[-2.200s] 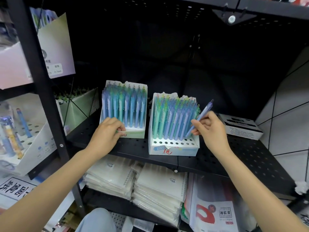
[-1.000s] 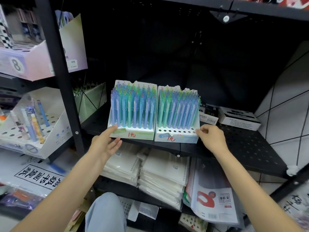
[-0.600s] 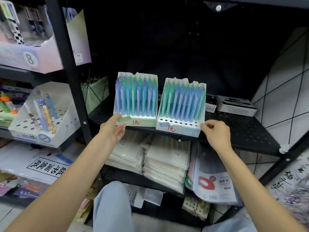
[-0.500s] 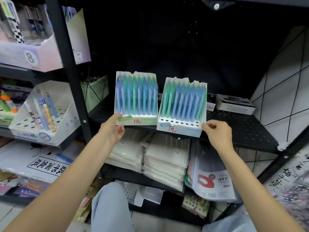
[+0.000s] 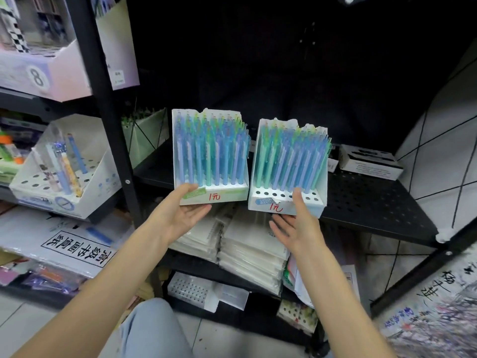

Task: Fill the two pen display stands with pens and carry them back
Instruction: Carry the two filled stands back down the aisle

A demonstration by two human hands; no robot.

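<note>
Both stands look filled, so the step in hand is, by my reading, the carrying: the left stand (image 5: 210, 156) sits a little left of the frame's centre and the right stand (image 5: 289, 166) just right of centre, side by side and close, though whether their walls touch cannot be told. The left hand (image 5: 183, 215) grips the left stand at its lower front corner, thumb curled over the front ledge and fingers spread beneath the base. The right hand (image 5: 296, 226) holds the right stand from below, thumb pressed on the holed front ledge and fingers spread under it. Both stands appear lifted at the front edge of the black shelf (image 5: 374, 202), though whether their backs rest on it is unclear. The pens (image 5: 291, 161) stand with their long axes near upright, tips down in the holes, tops leaning slightly toward the upper right in the right stand. The next move calls for keeping each base level while drawing both stands clear of the shelf, since tilting forward could spill pens.
</note>
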